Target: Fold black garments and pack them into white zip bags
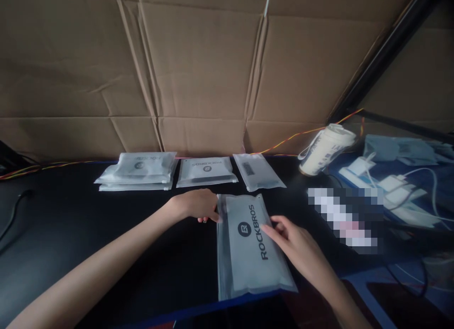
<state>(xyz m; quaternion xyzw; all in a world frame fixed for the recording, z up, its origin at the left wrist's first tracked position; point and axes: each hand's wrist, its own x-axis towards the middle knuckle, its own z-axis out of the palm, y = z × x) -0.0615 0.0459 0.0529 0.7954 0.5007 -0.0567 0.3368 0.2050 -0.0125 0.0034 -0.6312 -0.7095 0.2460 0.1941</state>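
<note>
The left hand [198,205], fingers curled, pinches the far-left corner of a printed pouch [243,260] between both hands. The right hand [294,239], half-open, lays its thumb on top; whether it grips is unclear. A cup [324,151] stands beyond it.

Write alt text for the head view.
A person's left hand and right hand touch opposite sides of a pale ROCKBROS pouch near the front edge of a black table. Similar pouches lie behind it, with a lidded cup to the right and cardboard beyond.
</note>
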